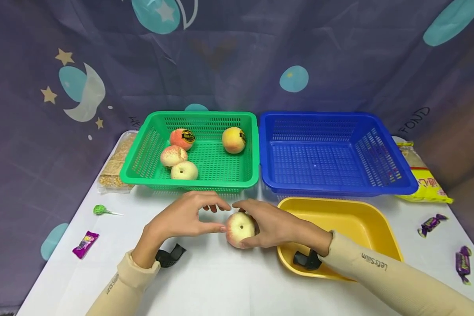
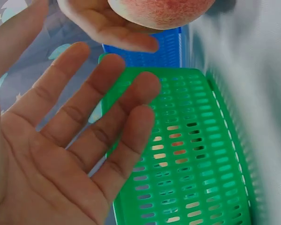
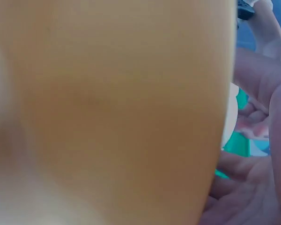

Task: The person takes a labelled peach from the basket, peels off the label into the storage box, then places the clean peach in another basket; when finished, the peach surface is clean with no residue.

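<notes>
A pale peach with a pink blush (image 1: pixel 237 229) sits in the grip of my right hand (image 1: pixel 274 226), thumb on its near side and fingers over the far side. My left hand (image 1: pixel 191 215) is just to the left, fingers spread and loosely bent, its thumb tip at or close to the peach's side. In the left wrist view the left palm (image 2: pixel 56 159) holds nothing, and the peach (image 2: pixel 164 11) shows at the top. The yellow basin's wall (image 3: pixel 122 93) covers most of the right wrist view, leaving part of the right hand (image 3: pixel 253 187) visible.
Behind stand a green basket (image 1: pixel 189 182) with several peaches and a blue basket (image 1: pixel 339 188). The yellow basin (image 1: pixel 339 215) lies under my right forearm. A lollipop (image 1: pixel 100 210) and a wrapped candy (image 1: pixel 85 244) lie left; two purple candies (image 1: pixel 431 224) lie right.
</notes>
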Demonstrator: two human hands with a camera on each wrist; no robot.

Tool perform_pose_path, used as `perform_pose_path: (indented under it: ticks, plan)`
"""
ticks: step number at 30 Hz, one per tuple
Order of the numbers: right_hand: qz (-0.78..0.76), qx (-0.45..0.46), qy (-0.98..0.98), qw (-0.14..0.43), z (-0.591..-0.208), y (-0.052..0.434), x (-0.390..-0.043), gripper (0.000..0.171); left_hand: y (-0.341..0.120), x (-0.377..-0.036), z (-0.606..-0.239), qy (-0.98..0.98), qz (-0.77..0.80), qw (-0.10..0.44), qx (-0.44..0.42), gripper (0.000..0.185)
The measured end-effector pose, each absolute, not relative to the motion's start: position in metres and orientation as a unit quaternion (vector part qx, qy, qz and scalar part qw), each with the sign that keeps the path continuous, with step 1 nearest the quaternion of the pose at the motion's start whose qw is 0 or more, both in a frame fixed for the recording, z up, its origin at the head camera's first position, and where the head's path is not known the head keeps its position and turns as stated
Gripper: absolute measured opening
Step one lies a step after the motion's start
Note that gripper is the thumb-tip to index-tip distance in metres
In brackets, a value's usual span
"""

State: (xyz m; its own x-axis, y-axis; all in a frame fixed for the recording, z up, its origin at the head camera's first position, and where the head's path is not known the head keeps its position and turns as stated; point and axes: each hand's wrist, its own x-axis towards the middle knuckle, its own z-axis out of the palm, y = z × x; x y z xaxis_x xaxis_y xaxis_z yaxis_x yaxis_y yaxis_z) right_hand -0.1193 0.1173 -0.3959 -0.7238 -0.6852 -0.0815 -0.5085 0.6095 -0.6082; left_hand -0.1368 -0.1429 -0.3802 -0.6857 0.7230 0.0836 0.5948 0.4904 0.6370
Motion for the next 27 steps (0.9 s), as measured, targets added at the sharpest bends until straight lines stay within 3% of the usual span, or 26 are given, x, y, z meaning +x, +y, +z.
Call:
perform_pose_path:
  ticks: [6,17,27]
  plan:
    - [-0.301,-0.332,0.883,0.138,-0.400,0.117,-0.118,0.097,-0.142,-0.137,-0.386,0.864,0.299,0.119,0.387,0.049]
    - [-0.338,-0.335,0.869,0.132,-0.400,0.119,-0.117,0.102,-0.128,-0.130,-0.394,0.884,0.241,0.091,0.391,0.072]
    - [-0.347,-0.340,0.863,0.140,-0.400,0.120,-0.119,0.104,-0.115,-0.126,-0.405,0.894,0.202,0.073,0.393,0.073]
